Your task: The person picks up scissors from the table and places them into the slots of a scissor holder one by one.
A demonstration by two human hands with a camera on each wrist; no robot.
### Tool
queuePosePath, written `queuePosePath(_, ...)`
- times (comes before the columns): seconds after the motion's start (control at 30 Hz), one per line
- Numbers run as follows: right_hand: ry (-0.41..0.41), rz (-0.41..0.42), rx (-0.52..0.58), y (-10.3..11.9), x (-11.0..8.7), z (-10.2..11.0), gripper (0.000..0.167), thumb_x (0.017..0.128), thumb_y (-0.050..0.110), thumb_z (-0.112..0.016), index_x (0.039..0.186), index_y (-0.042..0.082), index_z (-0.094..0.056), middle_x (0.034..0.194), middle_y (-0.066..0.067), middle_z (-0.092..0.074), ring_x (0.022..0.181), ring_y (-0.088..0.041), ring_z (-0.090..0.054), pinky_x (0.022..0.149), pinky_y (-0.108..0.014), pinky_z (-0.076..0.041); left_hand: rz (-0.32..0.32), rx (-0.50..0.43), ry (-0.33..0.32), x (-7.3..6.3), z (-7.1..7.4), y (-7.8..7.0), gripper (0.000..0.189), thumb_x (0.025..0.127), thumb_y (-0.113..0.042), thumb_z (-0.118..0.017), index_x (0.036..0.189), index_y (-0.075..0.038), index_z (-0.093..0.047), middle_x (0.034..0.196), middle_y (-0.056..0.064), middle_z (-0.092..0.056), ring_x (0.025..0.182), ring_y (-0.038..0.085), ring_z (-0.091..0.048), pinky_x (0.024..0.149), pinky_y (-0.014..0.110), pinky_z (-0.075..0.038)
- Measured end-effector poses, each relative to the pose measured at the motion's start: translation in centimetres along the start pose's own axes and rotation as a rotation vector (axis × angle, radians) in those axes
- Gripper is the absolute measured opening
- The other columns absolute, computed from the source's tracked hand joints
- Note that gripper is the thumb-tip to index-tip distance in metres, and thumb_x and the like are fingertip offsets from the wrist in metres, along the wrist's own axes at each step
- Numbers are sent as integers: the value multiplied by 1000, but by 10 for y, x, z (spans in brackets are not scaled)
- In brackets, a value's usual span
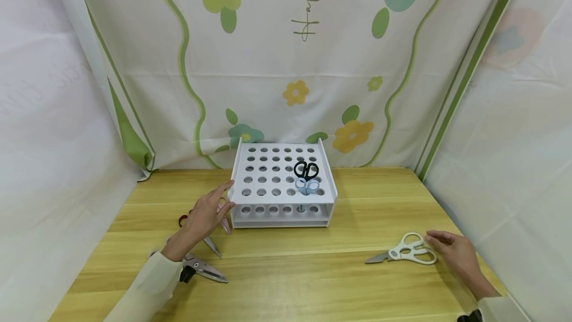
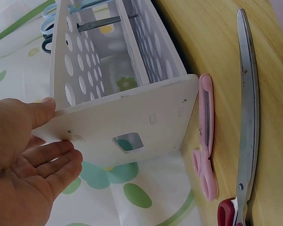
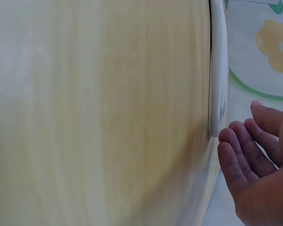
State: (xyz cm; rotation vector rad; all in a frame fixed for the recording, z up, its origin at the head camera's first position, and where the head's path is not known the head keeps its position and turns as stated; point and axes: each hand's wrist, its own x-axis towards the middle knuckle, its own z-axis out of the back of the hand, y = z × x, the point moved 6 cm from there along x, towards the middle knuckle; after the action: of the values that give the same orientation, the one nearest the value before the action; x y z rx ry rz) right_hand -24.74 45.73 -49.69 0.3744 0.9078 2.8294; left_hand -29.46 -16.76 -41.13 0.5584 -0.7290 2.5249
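Observation:
A white two-tier rack (image 1: 268, 198) with rows of round holes stands at the table's back. My left hand (image 1: 203, 218) is at its left side panel (image 2: 132, 117), one fingertip at the panel's edge and the other fingers loosely bent outside it. Black-handled scissors (image 1: 300, 167) and light blue scissors (image 1: 306, 186) stand handles-up in holes at the rack's right. At the right, white scissors (image 1: 404, 251) lie flat, blades pointing left. My right hand (image 1: 456, 255) is beside their handles (image 3: 219, 70), fingers relaxed, nothing in its grasp.
Under and around my left arm lie small pink scissors (image 2: 206, 136) by the rack, scissors with red handles (image 2: 226, 212), and large scissors with greyish-pink parts (image 1: 203, 267). Floral curtains (image 1: 268, 88) enclose the wooden table (image 1: 304, 272) at the back and both sides.

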Motion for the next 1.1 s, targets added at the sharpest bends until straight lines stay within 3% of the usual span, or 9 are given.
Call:
queuePosePath(0.27,47,-27,-22,-4,-1,-3,42,91,40,-71,109,2,-75,100,-13,-76,77,26,-40,65,-8,-39,0,1,-1,0,0,0,60,91,-17,-71,144,-4,-46,127,20,-65,60,8,-42,62,27,-42)
queuePosePath(0.6,152,-16,-27,-4,-5,-6,44,86,46,-73,109,9,-76,107,-12,-75,82,24,-45,69,-10,-41,-15,4,-5,0,1,-1,59,92,-17,-70,144,-4,-45,117,20,-69,52,4,-34,59,25,-40)
queuePosePath(0.87,283,0,75,0,-9,-10,48,84,36,-79,117,2,-71,112,-15,-73,86,15,-57,72,-15,-49,-17,4,-18,0,1,-1,59,91,-16,-71,143,-3,-47,106,20,-70,51,3,-34,56,24,-38)
queuePosePath(1.1,294,70,76,3,-10,-12,50,79,29,-83,118,1,-70,119,-24,-67,87,11,-58,71,-17,-50,-8,9,-14,-1,0,-1,59,90,-15,-71,143,-3,-47,101,18,-71,51,3,-35,56,24,-39)
